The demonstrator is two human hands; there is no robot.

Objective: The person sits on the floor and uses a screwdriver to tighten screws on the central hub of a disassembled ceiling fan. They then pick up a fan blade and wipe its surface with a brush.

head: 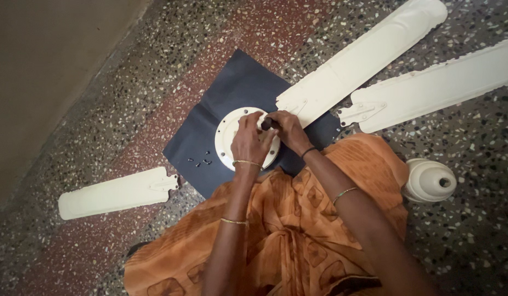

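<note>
Both hands (pixel 267 134) — white fan hub (pixel 227 134)

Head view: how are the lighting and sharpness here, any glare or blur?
Head view: soft, dim light, no glare; the wall at upper left falls into shadow; slight blur on the left hand and right hand over the white round fan plate; floor speckles sharp.

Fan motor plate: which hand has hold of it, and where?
Left hand rests on the round fan motor plate at its top face; right hand pinches a small dark part at the far rim.
</note>
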